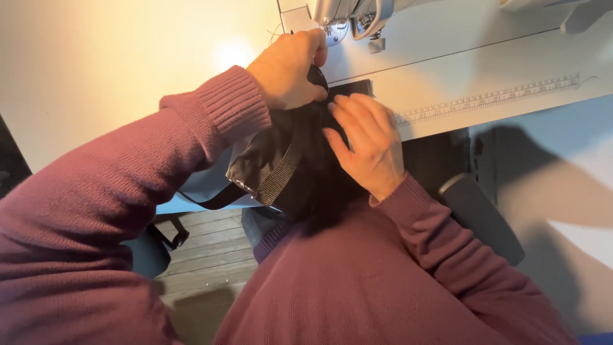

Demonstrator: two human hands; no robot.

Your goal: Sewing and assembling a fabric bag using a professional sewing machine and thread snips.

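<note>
A piece of shiny black fabric (pixel 262 156) with a woven black strap (pixel 284 169) sewn along it hangs over the near edge of the sewing table (pixel 128 70). My left hand (pixel 287 67) grips the fabric's far end, close to the sewing machine's presser foot (pixel 375 43). My right hand (pixel 365 140) presses flat on the fabric and a strap end (pixel 354 87) lying on the table, fingers spread. Both arms wear maroon knitted sleeves.
The sewing machine head (pixel 345 13) stands at the top middle. A printed ruler strip (pixel 491 99) runs along the table's right part. A dark knee-lift pad (pixel 479 217) sits below the table edge. Wooden floor boards (pixel 204 249) show beneath.
</note>
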